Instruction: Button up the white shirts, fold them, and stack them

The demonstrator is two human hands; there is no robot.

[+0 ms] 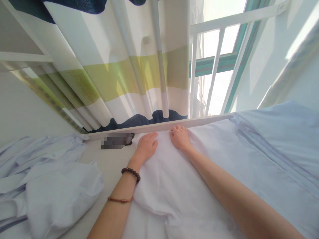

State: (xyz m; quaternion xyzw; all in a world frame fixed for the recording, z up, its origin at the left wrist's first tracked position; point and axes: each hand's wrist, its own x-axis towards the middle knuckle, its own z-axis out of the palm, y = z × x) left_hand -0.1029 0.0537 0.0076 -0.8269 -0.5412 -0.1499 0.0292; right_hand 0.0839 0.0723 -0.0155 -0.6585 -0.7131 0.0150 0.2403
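**White sheet at the edge board, both hands on it**

Places given off the edge board (206, 120) on the far side of the bed (112, 162). Sheet (161, 179) is spread from the board's middle toward its right end and back to the near side; its right limit can't be made out.

Left hand (147, 146): laid on the sheet's left margin, just short of the board's middle. Fingers extended, thumb apart, nothing seen clamped. Right hand (180, 137): placed at the sheet's far edge, right by the board. Fingers bent; whether cloth is pinched can't be told.

Handling (judged): light, soft, limp, not fragile, easily creased. Best gripped by the far edge along the board, hands well apart; if gripped mid-sheet, it would likely be bunched.

Look: plain white, thin, matte. Broad shallow wrinkles; a loose fold is gathered on the side away from the board.

Around: dark phone (128, 139), probably, part pixelated, just short of the board's left half. Crumpled white cloth (62, 189) near its left end, pale blue bedding (286, 132) near its right. Curtain (139, 73) hung beyond its left half.
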